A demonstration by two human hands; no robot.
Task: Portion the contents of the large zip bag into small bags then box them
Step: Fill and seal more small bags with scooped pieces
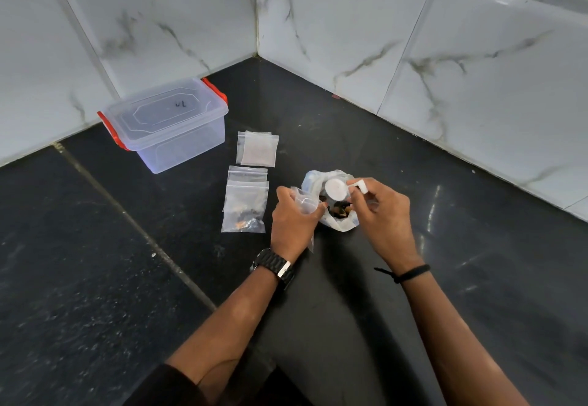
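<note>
In the upper left of the frame, I see a clear plastic storage box [168, 125] with red latches, its lid on, sitting on the black stone counter [79, 278] against the marbled white wall tiles [350, 23]. Just right of the box lies a small stack of empty small zip bags [257, 148]. Below them, near the frame's middle, lie filled small zip bags [245, 203] holding dark pieces. Next comes my left hand [294, 222], a black watch [275, 267] on its wrist, fingers curled round an open small bag [305, 203]. Touching it on the right stands the large zip bag [331, 202], mouth open, dark contents showing. Over that mouth my right hand [383, 214], a black band on its wrist, pinches the handle of a white measuring scoop [337, 189].
</note>
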